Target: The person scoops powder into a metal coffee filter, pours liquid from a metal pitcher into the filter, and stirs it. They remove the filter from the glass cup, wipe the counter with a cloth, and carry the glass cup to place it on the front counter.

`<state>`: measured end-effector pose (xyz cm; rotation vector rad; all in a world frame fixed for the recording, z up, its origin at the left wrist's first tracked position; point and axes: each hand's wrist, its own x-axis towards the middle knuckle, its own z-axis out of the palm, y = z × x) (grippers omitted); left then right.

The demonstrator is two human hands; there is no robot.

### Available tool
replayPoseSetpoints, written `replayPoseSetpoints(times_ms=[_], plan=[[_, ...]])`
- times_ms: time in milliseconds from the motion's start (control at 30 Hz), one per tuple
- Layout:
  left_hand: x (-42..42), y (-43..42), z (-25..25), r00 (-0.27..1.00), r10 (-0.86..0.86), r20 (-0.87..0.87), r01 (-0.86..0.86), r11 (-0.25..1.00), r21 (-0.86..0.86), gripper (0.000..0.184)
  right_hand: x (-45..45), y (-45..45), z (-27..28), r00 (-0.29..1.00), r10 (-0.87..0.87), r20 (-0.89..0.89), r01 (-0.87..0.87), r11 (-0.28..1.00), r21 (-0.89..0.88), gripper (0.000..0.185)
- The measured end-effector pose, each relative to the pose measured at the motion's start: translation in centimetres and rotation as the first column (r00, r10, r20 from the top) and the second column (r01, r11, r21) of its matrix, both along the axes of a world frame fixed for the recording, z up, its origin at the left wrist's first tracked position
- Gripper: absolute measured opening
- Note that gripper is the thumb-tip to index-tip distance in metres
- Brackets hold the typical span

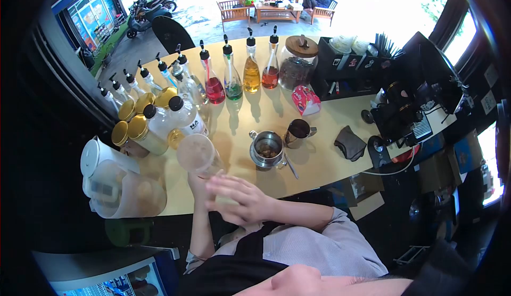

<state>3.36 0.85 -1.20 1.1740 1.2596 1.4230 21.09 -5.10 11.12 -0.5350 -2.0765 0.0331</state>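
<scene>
My left hand [199, 186] is closed round the lower part of a clear jar [198, 156], held up at the table's near edge. The jar's round top looks cloudy and pale. Close beside it is my right hand [239, 199], fingers curled and slightly blurred; a pale yellowish thing shows at them, too hidden to name. Right of the hands, a metal drip filter [268, 146] with brown bits inside sits on a glass cup [263, 164]. Next to it stand a metal cup [298, 131] with a handle and a spoon [291, 166] lying on the table.
Pump bottles of coloured syrup [215, 89] line the table's far side. Gold-lidded jars [139, 128], black-capped bottles [187, 116] and plastic pitchers [128, 189] crowd the left. Rightward are a pink packet [306, 100], a wooden-lidded jar [298, 67], a dark cloth [350, 143] and a black machine [396, 112].
</scene>
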Motion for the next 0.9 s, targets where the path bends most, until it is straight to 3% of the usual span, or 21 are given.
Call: replayPoseSetpoints(times_ms=[33,100,167,233,300,333,400,433,500,533,567,600,633,700,767,800,833,900], plan=[[0.3,0.6,0.3,0.990,0.017,0.138,-0.010,0.999,-0.045,0.062,1.6,-0.1,0.1,0.995,0.083,0.050,-0.091,0.979,0.184,0.045],[0.7,1.5,1.1,0.981,0.052,-0.185,-0.034,0.995,0.096,0.064,4.5,0.3,-0.1,0.997,-0.004,-0.082,0.036,0.916,0.399,0.020],[0.6,2.0,0.8,0.973,0.060,-0.221,-0.044,0.996,0.076,0.073,8.4,0.8,0.0,0.944,-0.196,-0.265,0.295,0.860,0.416,0.008],[1.4,1.8,-0.4,0.964,0.069,-0.256,-0.056,0.997,0.058,0.082,12.3,2.1,-1.6,0.779,-0.450,-0.436,0.567,0.803,0.186,0.015],[2.6,0.4,-2.3,0.833,0.435,-0.342,-0.362,0.896,0.257,0.100,16.1,4.3,-3.4,0.557,-0.640,-0.529,0.653,0.732,-0.198,0.018],[3.0,-0.5,-2.6,0.834,0.430,-0.345,-0.358,0.899,0.254,0.100,17.9,5.3,-5.4,0.553,-0.644,-0.528,0.655,0.728,-0.201,0.018],[3.6,-2.3,-3.0,0.814,0.542,-0.210,-0.341,0.738,0.582,0.115,20.9,7.5,-9.9,0.274,-0.768,-0.578,0.306,0.640,-0.705,0.016],[4.0,-3.1,-3.8,0.812,0.543,-0.213,-0.340,0.738,0.583,0.115,21.3,8.2,-11.0,0.273,-0.768,-0.579,0.302,0.640,-0.707,0.016],[5.5,-4.3,-5.3,0.788,0.362,-0.498,0.036,0.780,0.624,0.108,21.5,8.6,-13.2,0.258,-0.827,-0.499,-0.032,0.509,-0.860,0.010],[7.2,-4.3,-4.4,0.838,0.207,-0.504,0.093,0.857,0.506,0.108,21.5,8.7,-13.7,0.261,-0.825,-0.501,-0.041,0.509,-0.860,0.010],[9.1,-4.1,-3.4,0.874,0.051,-0.484,0.158,0.911,0.382,0.108,21.4,8.7,-14.2,0.285,-0.814,-0.506,-0.162,0.480,-0.862,0.014],[10.6,-3.7,-3.4,0.870,0.063,-0.488,0.149,0.912,0.383,0.108,21.2,9.0,-14.7,0.308,-0.800,-0.515,-0.279,0.441,-0.853,0.019],[12.1,-3.2,-3.5,0.903,-0.021,-0.430,0.167,0.938,0.305,0.101,21.1,9.5,-15.4,0.314,-0.795,-0.518,-0.288,0.440,-0.850,0.019],[13.2,-1.9,-3.2,0.927,-0.092,-0.364,0.185,0.956,0.229,0.094,20.8,10.5,-16.2,0.311,-0.781,-0.542,-0.028,0.562,-0.827,0.030],[13.8,-1.0,-2.7,0.884,-0.304,-0.354,0.346,0.936,0.061,0.073,20.8,11.3,-16.5,0.267,-0.767,-0.583,-0.079,0.585,-0.807,0.034],[14.6,-0.7,-1.2,0.886,-0.260,-0.385,0.321,0.942,0.103,0.060,20.8,11.4,-16.3,0.218,-0.757,-0.616,-0.124,0.605,-0.787,0.039],[14.7,-0.6,-2.1,0.887,-0.253,-0.387,0.313,0.945,0.099,0.060,20.8,11.7,-16.1,0.222,-0.757,-0.614,-0.132,0.601,-0.788,0.039],[14.8,-0.2,-4.4,0.954,-0.256,-0.159,0.265,0.964,0.039,0.065,20.9,12.6,-15.7,0.095,-0.828,-0.553,-0.214,0.525,-0.824,0.040]])
